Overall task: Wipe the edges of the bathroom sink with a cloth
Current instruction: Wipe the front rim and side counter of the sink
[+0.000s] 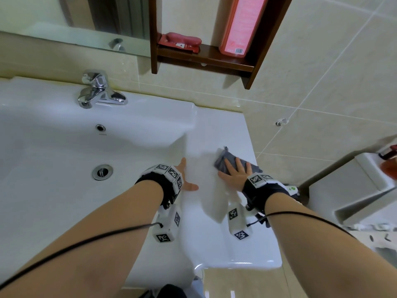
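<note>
The white bathroom sink has a wide flat ledge on its right side. A dark grey cloth lies on that ledge near its right edge. My right hand presses flat on the cloth with fingers spread and straight. To its left, my left hand rests flat on the ledge beside the basin rim, fingers straight, holding nothing. Both wrists wear black straps with white marker blocks.
A chrome tap stands at the back of the basin, with the drain below it. A dark wooden shelf holding a pink bottle hangs above. A white toilet tank stands to the right.
</note>
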Available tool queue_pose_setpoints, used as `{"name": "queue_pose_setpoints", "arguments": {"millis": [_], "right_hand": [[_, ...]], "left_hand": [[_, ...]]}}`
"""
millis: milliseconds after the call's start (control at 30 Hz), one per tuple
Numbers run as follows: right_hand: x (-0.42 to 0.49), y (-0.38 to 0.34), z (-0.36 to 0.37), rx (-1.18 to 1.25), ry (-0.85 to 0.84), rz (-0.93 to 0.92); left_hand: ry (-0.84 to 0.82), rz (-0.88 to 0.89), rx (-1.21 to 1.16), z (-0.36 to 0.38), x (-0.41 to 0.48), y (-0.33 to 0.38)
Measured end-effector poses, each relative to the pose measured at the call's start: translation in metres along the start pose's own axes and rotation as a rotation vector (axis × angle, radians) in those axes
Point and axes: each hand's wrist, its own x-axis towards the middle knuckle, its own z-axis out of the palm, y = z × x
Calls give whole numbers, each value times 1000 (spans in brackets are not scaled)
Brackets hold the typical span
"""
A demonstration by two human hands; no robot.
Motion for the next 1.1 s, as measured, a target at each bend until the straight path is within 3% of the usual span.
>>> {"name": "queue_pose_setpoints", "arguments": {"millis": [200,400,600,733,933,1100], "right_hand": [[-6,-65,1,90,7,-86],[-9,-32,-1,-15,-31,-161],[-8,25,6,-82,3,-9],[-9,7,3,139,32,88],[-12,-46,13,60,34,-161],[-12,-16,7,9,-37,-193]], "left_hand": [[45,14,-109,3,0,3],[23,-16,-18,4,-2,1],[31,-20,60,4,-6,2],[25,-40,53,5,-8,6],[78,-48,7,8,-18,16],[46,-81,26,7,-23,16]]}}
